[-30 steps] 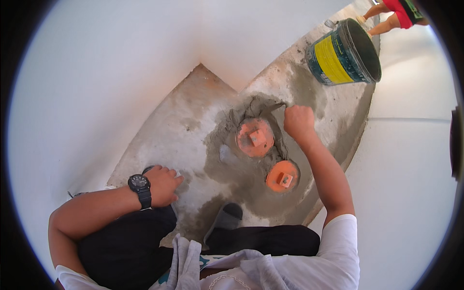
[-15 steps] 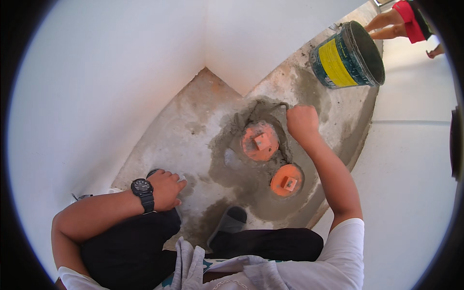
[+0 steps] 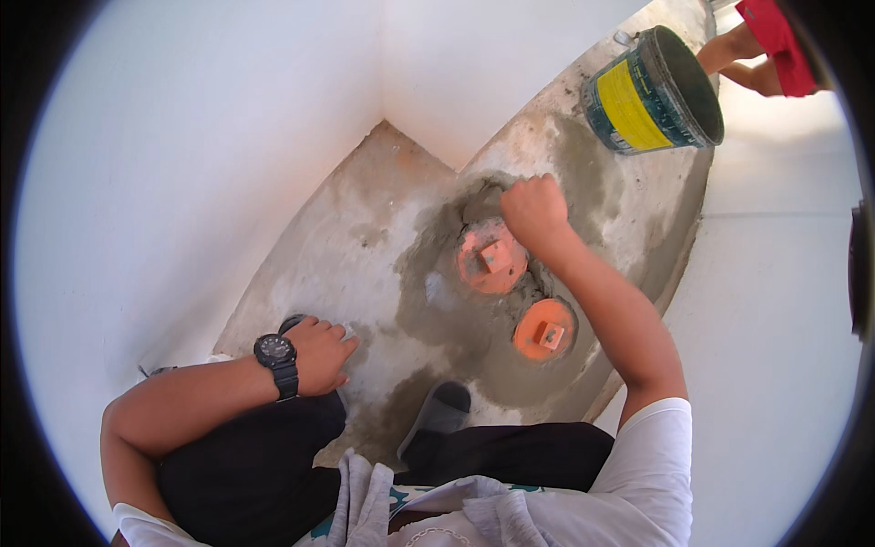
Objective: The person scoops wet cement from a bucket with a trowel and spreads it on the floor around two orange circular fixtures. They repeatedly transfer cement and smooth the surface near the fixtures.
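My right hand [image 3: 535, 214] is a closed fist round the handle of a small trowel, over wet grey mortar [image 3: 428, 260]. The trowel's blade is mostly hidden against the dark mortar beside the fist. Just below this hand lies a round orange cap [image 3: 478, 264] with a raised square knob, smeared with mortar. A second orange cap [image 3: 533, 339], cleaner, sits nearer to me, ringed by smoothed mortar. My left hand [image 3: 319, 356], below a black wristwatch [image 3: 276, 357], rests by my knee with loosely bent fingers, apparently holding nothing.
A dark green bucket [image 3: 629, 109] with a yellow label leans at the far right. Beyond it a person in red shorts [image 3: 779, 46] stands. White walls [image 3: 219, 164] form a corner jutting into the concrete floor [image 3: 310, 255]. My sandalled foot [image 3: 437, 415] is near the mortar.
My right hand has moved left and slightly away from me with the trowel, closer to the far cap. The person by the bucket has shifted. My left hand stays by my knee.
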The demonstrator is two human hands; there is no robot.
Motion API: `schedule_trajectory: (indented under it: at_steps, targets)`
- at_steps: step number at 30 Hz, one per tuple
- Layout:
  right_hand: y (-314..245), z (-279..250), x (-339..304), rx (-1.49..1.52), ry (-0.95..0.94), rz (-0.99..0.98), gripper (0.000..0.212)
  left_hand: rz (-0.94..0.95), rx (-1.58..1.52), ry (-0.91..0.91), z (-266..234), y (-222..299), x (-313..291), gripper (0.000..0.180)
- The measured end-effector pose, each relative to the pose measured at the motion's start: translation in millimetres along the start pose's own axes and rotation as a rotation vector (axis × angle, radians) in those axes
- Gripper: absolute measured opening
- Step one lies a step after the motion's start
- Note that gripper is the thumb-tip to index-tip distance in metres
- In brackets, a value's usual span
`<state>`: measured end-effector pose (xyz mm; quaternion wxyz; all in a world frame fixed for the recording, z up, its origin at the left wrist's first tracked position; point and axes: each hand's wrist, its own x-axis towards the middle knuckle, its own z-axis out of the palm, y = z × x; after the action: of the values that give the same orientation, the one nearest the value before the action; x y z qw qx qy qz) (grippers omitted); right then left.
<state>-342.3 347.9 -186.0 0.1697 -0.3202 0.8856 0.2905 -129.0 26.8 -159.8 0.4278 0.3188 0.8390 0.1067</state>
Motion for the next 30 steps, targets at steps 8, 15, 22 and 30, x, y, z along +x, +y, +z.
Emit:
schedule_trajectory:
  at_steps: [8,15,22,30]
  targets:
    - [9.0,2.9,-11.2,0.015,-0.08,0.07,0.01,-0.003,-0.04,-0.03,1.8,4.6,-2.1,0.057]
    - [-6.6,-10.2,-0.8,0.045,-0.046,0.035,0.011,0.025,-0.01,-0.043,4.1,8.2,-1.2,0.057]
    - [-0.9,-5.6,-13.7,0.067,-0.002,0.078,0.011,-0.029,-0.043,-0.093,-0.2,4.5,-1.2,0.057]
    - [-15.2,-1.7,-19.1,0.052,0.043,0.036,0.012,-0.041,-0.054,-0.016,-8.7,-0.6,-3.3,0.063]
